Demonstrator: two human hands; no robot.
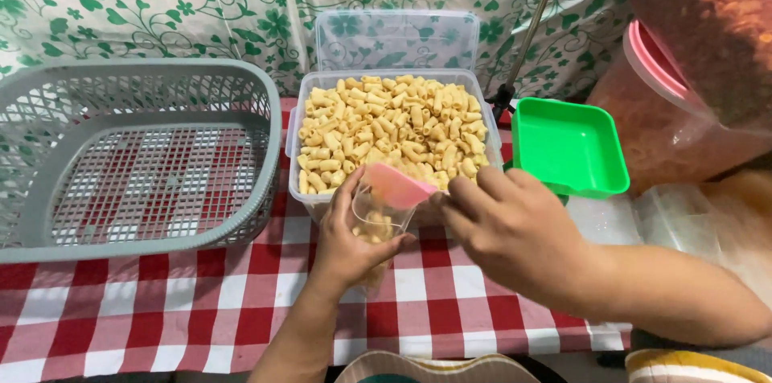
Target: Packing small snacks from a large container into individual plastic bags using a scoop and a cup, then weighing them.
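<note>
At the lower middle of the frame the left hand [347, 248] grips a thin, clear plastic bag [375, 221], glossy and crinkled, while the right hand [511, 226] holds a smooth, matt pink plastic scoop [398, 184] at its mouth. Above them stands a clear plastic tub [314, 198] with a see-through lid [396, 39], filled with dry, matt, pale yellow ridged tube snacks [394, 130]. At the left is a matt grey plastic lattice basket [137, 154]. Right of the tub sits 1 glossy green plastic tray [569, 147]. The red-and-white checked tablecloth [201, 303] looks smooth with a slight sheen. At the upper right, glossy clear plastic [708, 37] covers orange snacks.
</note>
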